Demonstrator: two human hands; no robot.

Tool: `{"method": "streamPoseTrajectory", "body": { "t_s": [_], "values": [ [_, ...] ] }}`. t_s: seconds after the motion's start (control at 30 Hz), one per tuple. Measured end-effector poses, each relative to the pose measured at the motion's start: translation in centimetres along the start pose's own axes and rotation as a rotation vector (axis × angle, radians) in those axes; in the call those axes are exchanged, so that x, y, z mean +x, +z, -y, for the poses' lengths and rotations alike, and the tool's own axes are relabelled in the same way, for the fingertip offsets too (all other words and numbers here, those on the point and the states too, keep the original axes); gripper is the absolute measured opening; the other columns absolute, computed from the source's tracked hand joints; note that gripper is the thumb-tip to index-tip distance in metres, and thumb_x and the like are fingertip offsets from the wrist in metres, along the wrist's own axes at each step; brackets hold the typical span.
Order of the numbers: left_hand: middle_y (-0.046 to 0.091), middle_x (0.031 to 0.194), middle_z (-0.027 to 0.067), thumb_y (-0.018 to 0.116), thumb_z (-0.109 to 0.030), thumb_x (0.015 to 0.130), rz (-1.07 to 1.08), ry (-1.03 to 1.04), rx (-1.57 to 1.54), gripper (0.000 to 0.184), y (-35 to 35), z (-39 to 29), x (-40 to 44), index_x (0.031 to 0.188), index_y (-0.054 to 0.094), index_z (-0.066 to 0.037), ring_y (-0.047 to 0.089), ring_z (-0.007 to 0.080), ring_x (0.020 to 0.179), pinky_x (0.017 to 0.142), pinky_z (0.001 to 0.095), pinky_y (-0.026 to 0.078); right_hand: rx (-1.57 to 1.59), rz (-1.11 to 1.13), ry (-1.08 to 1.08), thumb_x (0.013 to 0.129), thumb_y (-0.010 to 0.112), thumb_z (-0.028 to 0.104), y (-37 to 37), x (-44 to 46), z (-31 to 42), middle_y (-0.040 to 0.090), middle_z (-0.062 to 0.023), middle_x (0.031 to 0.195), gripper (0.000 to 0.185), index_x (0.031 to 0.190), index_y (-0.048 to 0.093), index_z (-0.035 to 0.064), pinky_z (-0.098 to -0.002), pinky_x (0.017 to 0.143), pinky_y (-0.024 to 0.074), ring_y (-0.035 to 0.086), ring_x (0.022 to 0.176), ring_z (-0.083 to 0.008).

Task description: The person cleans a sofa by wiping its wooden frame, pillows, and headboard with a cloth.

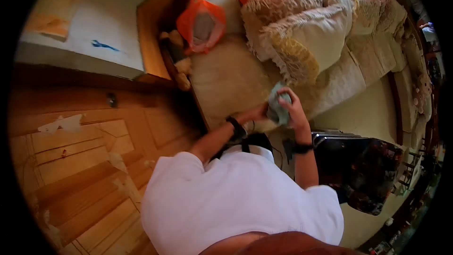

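Observation:
A bunched pale green cloth (277,106) is held up between my two hands, in front of the sofa seat. My right hand (295,109) is closed on its right side, the fingers curled over the upper part. At the cloth's left edge is my left hand (257,113), gripping it with the fingertips hidden behind the fabric. Both wrists carry black bands. What may be folded inside the cloth cannot be made out.
A beige sofa seat (231,73) lies ahead, with fringed cream covers (311,33) heaped on it. An orange plastic bag (202,24) stands by the left armrest. A dark patterned chair (373,170) is at right, a wooden door (89,160) at left.

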State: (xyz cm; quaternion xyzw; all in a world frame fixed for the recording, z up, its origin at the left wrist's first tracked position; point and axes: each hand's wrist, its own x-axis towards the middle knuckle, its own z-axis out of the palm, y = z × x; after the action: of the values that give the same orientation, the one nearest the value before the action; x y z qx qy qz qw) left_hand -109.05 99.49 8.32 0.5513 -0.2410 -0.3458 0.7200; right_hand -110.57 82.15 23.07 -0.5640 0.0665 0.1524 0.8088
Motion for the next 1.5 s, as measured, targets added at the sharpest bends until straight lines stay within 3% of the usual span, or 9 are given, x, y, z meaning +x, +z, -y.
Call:
{"method": "streamPoseTrajectory", "body": {
  "t_s": [0.13, 0.33, 0.5, 0.7, 0.77, 0.97, 1.07, 1.2, 1.5],
  "values": [
    [0.059, 0.127, 0.0088, 0.071, -0.005, 0.081, -0.072, 0.095, 0.166, 0.058, -2.2, -2.8, -4.7, 0.135, 0.049, -0.005, 0.053, 0.0180, 0.115, 0.100, 0.0372, 0.044, -0.324, -0.112, -0.152, 0.084, 0.077, 0.023, 7.7, -4.5, 2.3, 0.057, -0.0019, 0.107, 0.038, 0.112, 0.059, 0.0063, -0.0300, 0.084, 0.0470, 0.054, 0.099, -0.0135],
    [0.061, 0.121, 0.0081, 0.064, -0.011, 0.088, 0.041, -0.346, 0.204, 0.045, -5.3, -12.3, -8.7, 0.131, 0.053, -0.004, 0.055, 0.0165, 0.109, 0.094, 0.0337, 0.046, -0.367, -0.353, -0.215, 0.085, 0.077, 0.034, 11.1, -5.6, -1.3, 0.057, -0.0111, 0.126, 0.059, 0.131, 0.055, 0.0034, -0.0367, 0.092, 0.0477, 0.057, 0.110, -0.0213],
    [0.059, 0.124, 0.0066, 0.063, -0.014, 0.093, 0.146, -0.216, 0.294, 0.041, -4.4, -14.3, -11.6, 0.130, 0.051, -0.005, 0.053, 0.0176, 0.113, 0.099, 0.0331, 0.043, 0.126, -0.215, 0.148, 0.092, 0.066, 0.033, 11.7, -3.1, -8.6, 0.055, -0.0090, 0.130, 0.057, 0.138, 0.047, 0.0047, -0.0326, 0.098, 0.0430, 0.052, 0.116, -0.0204],
    [0.059, 0.125, 0.0121, 0.064, -0.013, 0.091, 0.152, -0.183, 0.393, 0.047, -7.5, -13.0, -12.6, 0.133, 0.047, -0.003, 0.053, 0.0183, 0.115, 0.101, 0.0346, 0.043, -0.045, 0.028, 0.123, 0.091, 0.063, 0.022, 11.7, 0.5, -11.6, 0.058, -0.0072, 0.123, 0.052, 0.137, 0.047, 0.0034, -0.0325, 0.094, 0.0451, 0.055, 0.109, -0.0186],
    [0.060, 0.122, 0.0129, 0.066, -0.015, 0.090, -0.033, -0.330, 0.789, 0.047, -10.8, -7.8, -13.1, 0.131, 0.047, -0.002, 0.055, 0.0182, 0.111, 0.096, 0.0341, 0.045, -0.059, 0.105, 0.099, 0.091, 0.063, 0.021, 11.3, 2.0, -11.0, 0.059, -0.0072, 0.122, 0.052, 0.137, 0.047, 0.0039, -0.0323, 0.093, 0.0453, 0.056, 0.108, -0.0185],
    [0.061, 0.103, 0.0093, 0.069, -0.024, 0.088, -0.344, -0.673, 0.349, 0.046, -16.4, -14.0, -11.4, 0.124, 0.049, -0.004, 0.060, 0.0183, 0.090, 0.080, 0.0310, 0.049, 0.276, -0.268, 0.203, 0.095, 0.048, 0.051, 9.7, 2.5, -10.2, 0.056, -0.0065, 0.126, 0.059, 0.137, 0.046, 0.0099, -0.0344, 0.096, 0.0449, 0.057, 0.110, -0.0200],
    [0.060, 0.098, 0.0079, 0.070, -0.027, 0.088, -0.457, -0.665, 0.285, 0.045, -22.1, -14.0, -10.3, 0.122, 0.050, -0.005, 0.058, 0.0132, 0.084, 0.074, 0.0290, 0.049, 0.527, -0.131, 0.430, 0.096, 0.047, 0.046, 7.5, 4.0, -11.4, 0.053, -0.0071, 0.136, 0.057, 0.137, 0.048, 0.0074, -0.0334, 0.100, 0.0434, 0.054, 0.119, -0.0207],
    [0.060, 0.100, 0.0094, 0.070, -0.035, 0.087, -0.622, -0.412, 0.562, 0.052, -36.6, -9.5, -5.5, 0.123, 0.049, -0.003, 0.060, 0.0201, 0.089, 0.076, 0.0351, 0.050, 0.236, -0.406, 0.077, 0.094, 0.052, 0.029, 9.0, 6.3, -11.8, 0.059, -0.0074, 0.111, 0.038, 0.126, 0.051, 0.0094, -0.0357, 0.087, 0.0498, 0.060, 0.100, -0.0219],
    [0.050, 0.132, 0.0213, 0.072, -0.039, 0.082, -0.803, -0.174, 0.732, 0.064, -50.7, -16.4, 5.1, 0.132, 0.049, -0.007, 0.049, 0.0373, 0.124, 0.102, 0.0441, 0.042, 0.161, -0.725, 0.085, 0.093, 0.060, 0.017, 17.7, 16.3, -9.5, 0.055, -0.0139, 0.122, 0.049, 0.135, 0.042, 0.0009, -0.0343, 0.091, 0.0464, 0.056, 0.108, -0.0222]
  ]
}}
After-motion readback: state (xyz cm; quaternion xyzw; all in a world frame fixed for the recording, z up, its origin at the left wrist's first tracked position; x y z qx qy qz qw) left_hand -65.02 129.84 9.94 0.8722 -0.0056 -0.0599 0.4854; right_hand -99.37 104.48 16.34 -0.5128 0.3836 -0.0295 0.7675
